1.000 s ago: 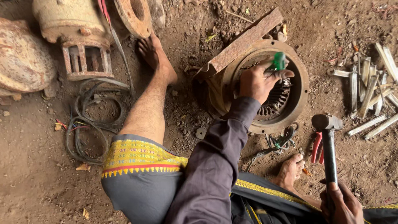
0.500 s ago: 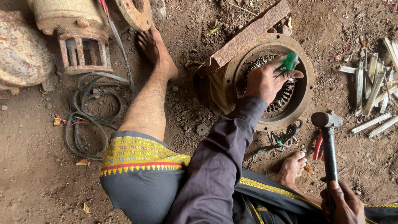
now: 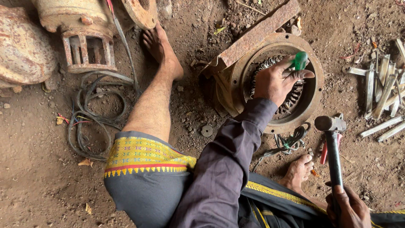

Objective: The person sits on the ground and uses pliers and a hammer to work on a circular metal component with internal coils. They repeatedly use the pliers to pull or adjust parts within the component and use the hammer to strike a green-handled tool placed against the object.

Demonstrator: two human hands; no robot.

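Observation:
My left hand (image 3: 278,80) grips a green-handled tool (image 3: 300,60) held down into a round rusty motor housing (image 3: 314,88) with copper windings (image 3: 265,67) inside it. The housing lies on the dirt between my bare feet. My right hand (image 3: 350,207), at the lower right, is closed on the shaft of a hammer (image 3: 331,143) whose steel head points away from me, just right of the housing and above the ground. A rusty flat bar (image 3: 257,31) rests across the housing's upper left rim.
Several pale metal strips (image 3: 386,97) lie at the right. Red-handled pliers (image 3: 324,153) and loose wire (image 3: 289,142) sit near my right foot. A coil of dark cable (image 3: 90,122) and rusty pump parts (image 3: 80,33) occupy the left.
The view has shifted slightly. My left hand stays on the green tool in the housing; the hammer remains raised at the lower right with little movement.

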